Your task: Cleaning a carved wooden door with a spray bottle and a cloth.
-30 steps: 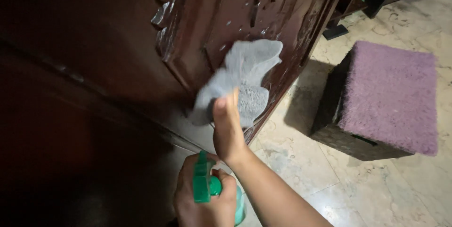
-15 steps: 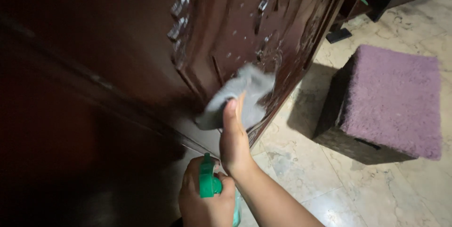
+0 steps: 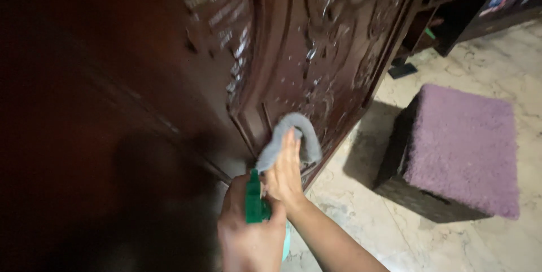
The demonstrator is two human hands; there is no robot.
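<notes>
My right hand [image 3: 287, 171] presses a grey cloth [image 3: 289, 139] flat against the lower part of a dark carved wooden door [image 3: 316, 40]. The cloth is bunched under my fingers near the door's bottom corner. Wet droplets shine on the carved panel above it. Just below and left, my left hand [image 3: 248, 235] grips a green spray bottle [image 3: 255, 203] by its trigger head, nozzle pointing up, close beside my right wrist.
A square stool [image 3: 457, 153] with a purple fuzzy top and dark sides stands on the pale marble floor [image 3: 395, 232] to the right. Dark shelving [image 3: 485, 7] with books rises at the back right. The door's left side lies in deep shadow.
The cloth has slid down the door and bunched smaller under my right hand. The view has tilted up, and my left hand with the bottle sits closer to the right hand.
</notes>
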